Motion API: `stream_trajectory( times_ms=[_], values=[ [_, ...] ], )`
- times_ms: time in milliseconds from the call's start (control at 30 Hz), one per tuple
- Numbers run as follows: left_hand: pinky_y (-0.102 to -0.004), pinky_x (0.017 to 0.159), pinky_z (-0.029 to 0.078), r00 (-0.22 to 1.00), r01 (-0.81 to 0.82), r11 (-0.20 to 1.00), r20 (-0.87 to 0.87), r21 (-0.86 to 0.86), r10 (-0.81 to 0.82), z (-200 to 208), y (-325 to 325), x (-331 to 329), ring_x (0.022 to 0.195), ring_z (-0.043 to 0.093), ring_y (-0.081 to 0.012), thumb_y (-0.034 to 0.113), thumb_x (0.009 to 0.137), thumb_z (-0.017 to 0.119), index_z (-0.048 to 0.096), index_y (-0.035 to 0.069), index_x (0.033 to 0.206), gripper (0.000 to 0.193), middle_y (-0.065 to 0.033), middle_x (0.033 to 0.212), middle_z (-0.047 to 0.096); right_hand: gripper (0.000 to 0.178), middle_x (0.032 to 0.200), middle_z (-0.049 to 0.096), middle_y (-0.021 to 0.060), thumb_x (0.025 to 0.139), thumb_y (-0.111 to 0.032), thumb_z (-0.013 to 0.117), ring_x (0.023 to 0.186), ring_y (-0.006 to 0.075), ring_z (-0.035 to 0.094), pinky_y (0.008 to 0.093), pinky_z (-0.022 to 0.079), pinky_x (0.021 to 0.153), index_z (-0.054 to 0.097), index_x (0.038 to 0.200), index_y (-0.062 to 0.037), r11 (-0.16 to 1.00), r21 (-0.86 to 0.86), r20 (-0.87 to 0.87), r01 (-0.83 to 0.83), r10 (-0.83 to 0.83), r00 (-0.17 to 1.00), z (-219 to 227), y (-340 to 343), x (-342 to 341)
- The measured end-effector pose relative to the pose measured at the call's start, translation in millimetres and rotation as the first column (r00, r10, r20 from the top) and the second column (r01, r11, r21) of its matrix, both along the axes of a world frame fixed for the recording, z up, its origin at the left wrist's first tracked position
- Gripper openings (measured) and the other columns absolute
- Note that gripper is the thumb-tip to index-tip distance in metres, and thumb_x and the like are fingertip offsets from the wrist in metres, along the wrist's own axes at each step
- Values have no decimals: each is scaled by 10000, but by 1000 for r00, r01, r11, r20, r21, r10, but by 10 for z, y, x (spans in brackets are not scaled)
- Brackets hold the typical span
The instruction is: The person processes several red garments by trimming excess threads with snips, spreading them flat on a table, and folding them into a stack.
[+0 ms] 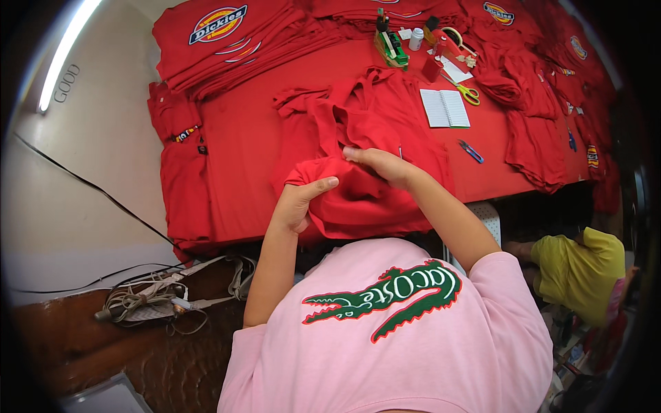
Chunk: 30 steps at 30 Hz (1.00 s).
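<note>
A red shirt [392, 124] lies loosely spread at the front of the red-covered table, its near part bunched up towards me. My left hand [303, 199] grips the cloth at the left, thumb on top and fingers hidden beneath the fabric. Just right of it and a little farther off, my right hand [375, 162] pinches a fold of the same shirt between thumb and fingers. The cloth sags between the two hands. Blue thread snips [471, 151] lie to the right of the shirt, below an open lined notebook [445, 109].
Stacks of folded red shirts [227, 55] line the back and both sides of the table. Yellow-handled scissors [469, 93], a green tape dispenser [391, 48], a white bottle [416, 39] and a red tape dispenser [458, 49] stand behind. Tangled cords [138, 296] lie lower left. A person in yellow [578, 268] is at right.
</note>
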<state>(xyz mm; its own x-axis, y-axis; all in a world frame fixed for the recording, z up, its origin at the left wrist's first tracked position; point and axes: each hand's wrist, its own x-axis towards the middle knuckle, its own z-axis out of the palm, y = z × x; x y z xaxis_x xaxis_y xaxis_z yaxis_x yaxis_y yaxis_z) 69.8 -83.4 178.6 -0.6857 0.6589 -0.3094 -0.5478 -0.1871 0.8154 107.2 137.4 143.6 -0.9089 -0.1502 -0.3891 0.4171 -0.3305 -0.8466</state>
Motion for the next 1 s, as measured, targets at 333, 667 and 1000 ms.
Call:
stream_trajectory(
  times_ms=[333,667,1000],
  values=[
    [-351,915,539,961,-255,940,-52,226,273,-907,29,-272,1024,671,-146,382,1044,584,680,85,1193,346,-41,1069,715,223,730,549,96,855,-206,724,693,290,577,402,433,642,577,745,-79,297,576,-778,762,485,399,406,-976,-34],
    [-344,838,560,953,-101,945,304,311,1,-1212,-20,-439,923,694,-174,558,991,598,667,41,1108,534,-92,1038,707,258,728,495,132,904,-173,691,668,338,553,434,440,598,528,751,-45,383,597,-780,705,485,397,239,-1084,30],
    [-321,768,528,928,-367,930,70,14,365,-776,371,-68,863,650,-139,324,1046,561,655,121,1053,224,-26,929,669,191,754,516,118,846,-151,703,680,322,568,426,451,603,543,779,-70,302,613,-761,730,472,445,138,-875,0]
  ],
)
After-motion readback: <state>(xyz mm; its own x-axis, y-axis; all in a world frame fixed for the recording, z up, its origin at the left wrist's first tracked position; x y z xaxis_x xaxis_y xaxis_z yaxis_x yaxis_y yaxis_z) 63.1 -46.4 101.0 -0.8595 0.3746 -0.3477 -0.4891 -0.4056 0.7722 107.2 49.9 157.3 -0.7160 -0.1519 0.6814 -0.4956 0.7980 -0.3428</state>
